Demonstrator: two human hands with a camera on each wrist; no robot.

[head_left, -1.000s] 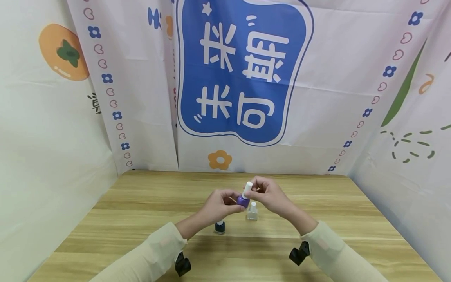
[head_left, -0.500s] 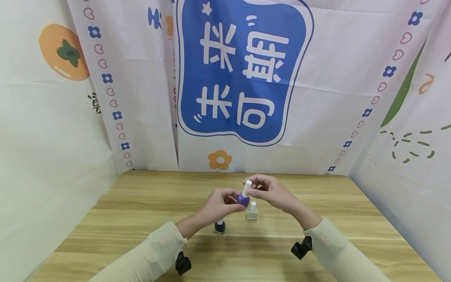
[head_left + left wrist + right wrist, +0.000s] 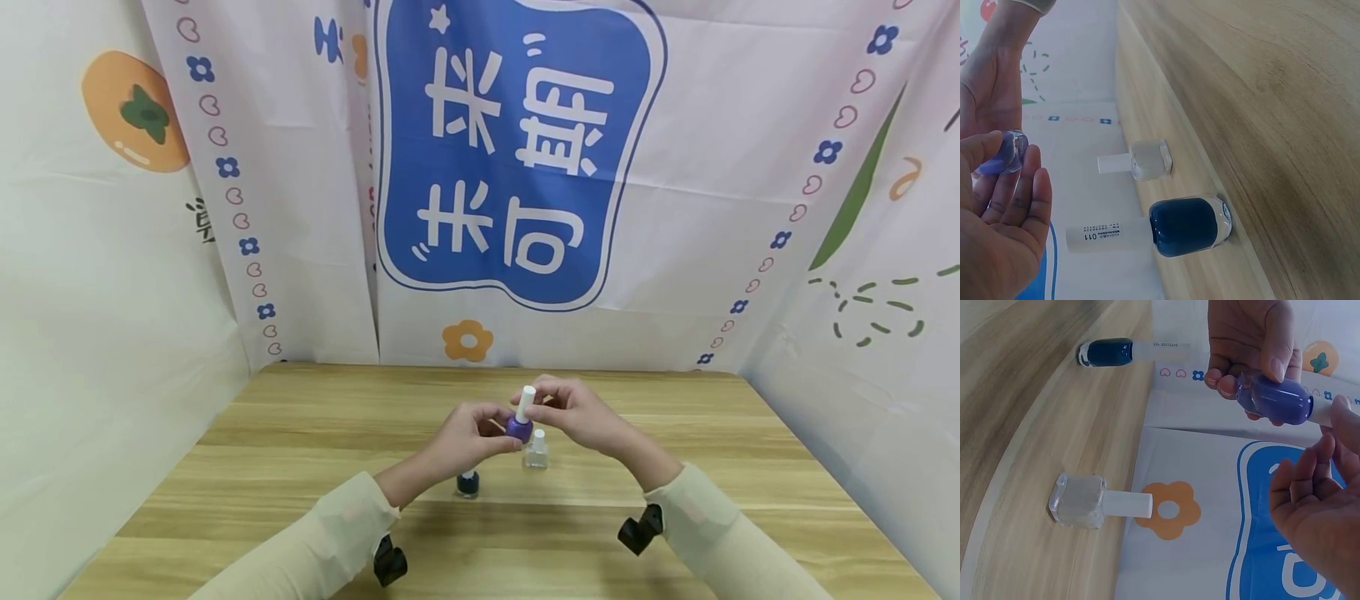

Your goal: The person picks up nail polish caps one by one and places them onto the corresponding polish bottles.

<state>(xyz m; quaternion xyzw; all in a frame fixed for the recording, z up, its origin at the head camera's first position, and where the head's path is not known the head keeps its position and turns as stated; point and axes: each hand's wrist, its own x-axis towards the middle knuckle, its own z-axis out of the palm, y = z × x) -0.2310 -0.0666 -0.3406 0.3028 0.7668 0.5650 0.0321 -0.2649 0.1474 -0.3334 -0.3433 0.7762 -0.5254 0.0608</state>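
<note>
Above the middle of the table, a purple nail polish bottle (image 3: 519, 428) with a white cap (image 3: 527, 402) tilts slightly in my left hand (image 3: 465, 437). The left thumb and fingers grip its glass body, which shows clearly in the right wrist view as purple glass (image 3: 1279, 400). My right hand (image 3: 577, 414) pinches the cap between thumb and fingers. The cap sits on the bottle's neck. A dark blue nail polish bottle (image 3: 1184, 226) stands upright below the left hand, its cap partly hidden in the head view. Beneath the right hand stands a clear nail polish bottle (image 3: 1079, 500), white-capped.
All of this happens over a wooden table (image 3: 315, 433). A printed white cloth (image 3: 697, 275) hangs behind the table's far edge, with more cloth at both sides. Black wrist cameras (image 3: 641, 531) are strapped to both forearms.
My right hand has shifted slightly to the right, its fingers changing position around the cap. The left hand keeps the purple bottle almost still. Both standing bottles are where they were.
</note>
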